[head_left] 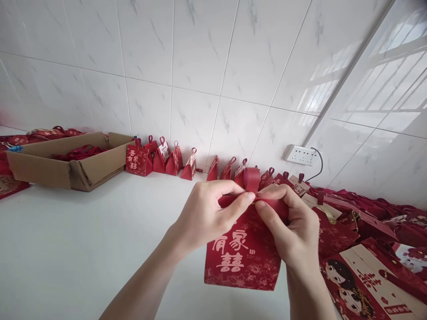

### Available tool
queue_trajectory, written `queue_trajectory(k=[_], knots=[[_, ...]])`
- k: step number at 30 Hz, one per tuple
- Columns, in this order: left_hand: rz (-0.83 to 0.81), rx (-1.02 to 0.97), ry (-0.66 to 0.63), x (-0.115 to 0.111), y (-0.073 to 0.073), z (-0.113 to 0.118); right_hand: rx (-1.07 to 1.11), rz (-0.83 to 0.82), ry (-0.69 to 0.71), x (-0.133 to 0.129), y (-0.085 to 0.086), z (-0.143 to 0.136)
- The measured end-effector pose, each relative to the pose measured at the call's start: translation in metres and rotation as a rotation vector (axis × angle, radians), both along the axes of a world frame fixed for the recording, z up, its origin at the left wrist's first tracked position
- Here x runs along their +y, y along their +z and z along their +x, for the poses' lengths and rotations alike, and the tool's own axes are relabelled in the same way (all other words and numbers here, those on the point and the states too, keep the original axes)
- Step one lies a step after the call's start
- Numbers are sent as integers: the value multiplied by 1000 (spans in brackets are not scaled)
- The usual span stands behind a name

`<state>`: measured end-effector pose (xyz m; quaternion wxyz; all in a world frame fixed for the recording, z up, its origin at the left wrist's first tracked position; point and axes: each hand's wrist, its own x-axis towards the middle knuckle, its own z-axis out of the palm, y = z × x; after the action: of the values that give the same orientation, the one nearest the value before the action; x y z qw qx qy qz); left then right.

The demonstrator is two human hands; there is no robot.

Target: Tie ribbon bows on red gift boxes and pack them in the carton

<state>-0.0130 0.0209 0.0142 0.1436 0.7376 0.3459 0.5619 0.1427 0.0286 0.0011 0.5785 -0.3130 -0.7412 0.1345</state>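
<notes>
A red box with pale printed characters (242, 258) hangs upright in front of me, above the white table, narrowing towards its top. My left hand (216, 211) pinches the base of its looped red strap (252, 178) between thumb and fingers. Just to the right, my right hand (290, 218) pinches the box's top edge, its thumb and fingertips close to those of the left. The strap loop stands up between the two hands. What lies under the fingertips is hidden.
Small red boxes with loops (138, 159) stand along the tiled wall. An open cardboard box (43, 169) holding red items is at the left on the white table (83, 240). Flat and piled red packages (370, 280) cover the right side. A power strip (301, 155) is on the wall.
</notes>
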Motion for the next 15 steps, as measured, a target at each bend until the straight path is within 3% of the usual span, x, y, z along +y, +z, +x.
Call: queue_trajectory(k=[5, 10, 15], knots=[[168, 78, 57, 1, -2, -2, 25, 31, -9, 0, -2, -2], [275, 138, 132, 3, -3, -3, -81, -62, 48, 1, 2, 2], [213, 119, 51, 5, -4, -5, -153, -24, -56, -2, 5, 3]])
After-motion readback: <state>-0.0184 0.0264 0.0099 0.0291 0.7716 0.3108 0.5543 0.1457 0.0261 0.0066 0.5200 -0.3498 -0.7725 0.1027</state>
